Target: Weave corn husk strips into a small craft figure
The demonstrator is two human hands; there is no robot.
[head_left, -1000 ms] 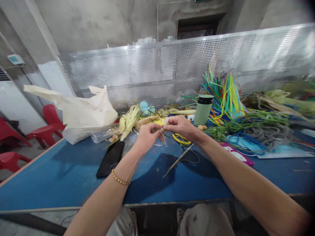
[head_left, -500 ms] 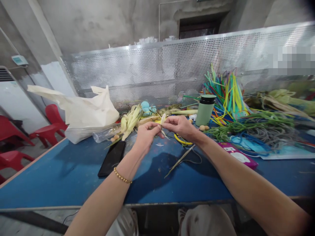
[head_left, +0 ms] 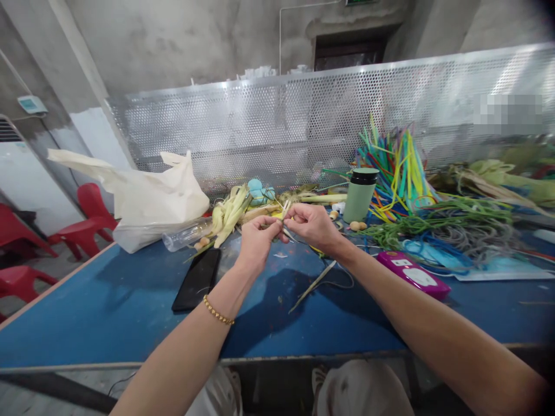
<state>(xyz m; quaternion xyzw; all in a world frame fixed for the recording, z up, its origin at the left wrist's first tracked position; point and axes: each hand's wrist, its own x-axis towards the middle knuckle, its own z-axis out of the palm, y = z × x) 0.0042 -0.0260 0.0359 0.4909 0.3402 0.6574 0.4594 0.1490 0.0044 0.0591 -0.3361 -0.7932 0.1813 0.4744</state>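
Note:
My left hand (head_left: 259, 238) and my right hand (head_left: 315, 228) meet above the middle of the blue table (head_left: 143, 323). Both are closed, thumbs and fingertips pinching a small piece of pale corn husk (head_left: 285, 207) between them. Its light tips stick up above the fingers; its lower part is mostly hidden by them. A thin dry strip (head_left: 313, 287) with a looping strand lies on the table below my right hand. Just beyond the hands rest loose pale green corn husks (head_left: 229, 216). A gold bead bracelet (head_left: 217, 310) circles my left wrist.
A black phone (head_left: 197, 281), clear plastic bottle (head_left: 184, 235) and white bag (head_left: 151, 193) lie left. Rightward stand a green tumbler (head_left: 361, 196), small wooden balls (head_left: 358, 226), a magenta packet (head_left: 413, 274), green cords (head_left: 459, 219) and colourful strips (head_left: 407, 173). A perforated metal screen (head_left: 243, 133) backs the table.
My right hand has turned slightly and its fingers have curled closer over the husk piece. My left hand stays nearly in place. The view has shifted very slightly.

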